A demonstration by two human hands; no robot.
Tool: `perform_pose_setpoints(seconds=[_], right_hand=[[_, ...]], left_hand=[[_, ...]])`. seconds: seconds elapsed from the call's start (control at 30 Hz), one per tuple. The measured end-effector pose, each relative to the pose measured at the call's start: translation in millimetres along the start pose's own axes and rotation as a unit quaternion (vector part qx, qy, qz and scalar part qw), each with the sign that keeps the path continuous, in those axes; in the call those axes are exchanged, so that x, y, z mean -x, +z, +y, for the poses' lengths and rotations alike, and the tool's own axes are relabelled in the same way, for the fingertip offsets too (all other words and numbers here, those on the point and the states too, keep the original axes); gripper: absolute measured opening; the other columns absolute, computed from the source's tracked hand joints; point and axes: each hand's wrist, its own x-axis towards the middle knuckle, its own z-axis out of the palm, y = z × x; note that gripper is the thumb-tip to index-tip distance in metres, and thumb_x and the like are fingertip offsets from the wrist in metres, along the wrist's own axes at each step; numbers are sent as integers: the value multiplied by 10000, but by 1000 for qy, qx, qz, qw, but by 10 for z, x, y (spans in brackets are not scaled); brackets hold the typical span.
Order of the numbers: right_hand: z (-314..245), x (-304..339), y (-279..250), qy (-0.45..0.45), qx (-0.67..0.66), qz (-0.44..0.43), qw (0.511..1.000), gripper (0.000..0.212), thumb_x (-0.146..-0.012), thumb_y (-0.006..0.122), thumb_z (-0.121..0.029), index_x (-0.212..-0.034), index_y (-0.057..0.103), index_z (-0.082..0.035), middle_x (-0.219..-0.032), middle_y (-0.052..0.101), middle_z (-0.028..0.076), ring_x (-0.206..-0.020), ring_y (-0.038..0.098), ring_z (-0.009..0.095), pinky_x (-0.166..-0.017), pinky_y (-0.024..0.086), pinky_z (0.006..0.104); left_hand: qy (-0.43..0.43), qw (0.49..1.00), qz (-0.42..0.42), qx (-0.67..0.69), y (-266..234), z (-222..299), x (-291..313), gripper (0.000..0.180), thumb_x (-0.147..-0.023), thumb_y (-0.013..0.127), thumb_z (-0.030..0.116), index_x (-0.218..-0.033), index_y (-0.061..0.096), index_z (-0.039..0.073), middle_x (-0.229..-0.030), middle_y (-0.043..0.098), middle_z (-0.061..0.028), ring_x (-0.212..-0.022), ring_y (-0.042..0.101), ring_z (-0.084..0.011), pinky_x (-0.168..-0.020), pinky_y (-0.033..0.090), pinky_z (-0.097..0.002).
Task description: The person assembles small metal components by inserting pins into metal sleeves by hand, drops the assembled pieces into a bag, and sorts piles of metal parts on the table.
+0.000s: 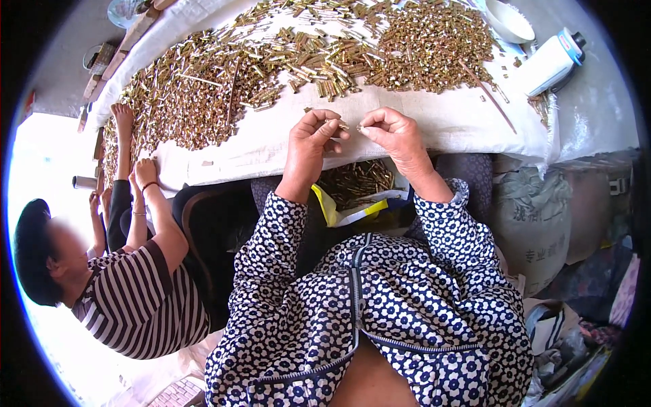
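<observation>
My left hand is raised at the near edge of the cloth-covered table, pinching a small gold-coloured metal piece between thumb and forefinger. Close beside it, my right hand pinches a tiny pale, shiny piece, too small to name. The two fingertips face each other with a narrow gap between them. Beyond the hands lie heaps of short gold-coloured metal tubes and a denser pile of small gold-coloured fittings. Below my hands, an open yellow-and-white bag on my lap holds many slim gold-coloured pieces.
A person in a striped shirt sits at my left, hands by another heap. Thin sticks lie on the white cloth. At the right are a white bottle, a white bowl and a full sack.
</observation>
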Motion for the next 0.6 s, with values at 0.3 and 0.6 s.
perform_pose_setpoints(seconds=[0.3,0.6], right_hand=[[10,26,12,2,-15,2,1000,144,-814,622,-116,-905,637,-6,-882,653,55,-873,604,131,-839,465,279],[10,52,15,12,-27,4,1000,149,-813,618,-110,-913,638,0,-891,657,58,-879,607,136,-843,465,281]], left_hand=[[-8,998,-2,61,32,-85,44,114,-935,571,107,-1001,578,14,-847,636,-61,-715,631,-120,-555,489,-212],[-6,997,-16,69,76,-118,54,86,-940,561,105,-952,569,20,-822,645,-77,-681,624,-120,-552,489,-215]])
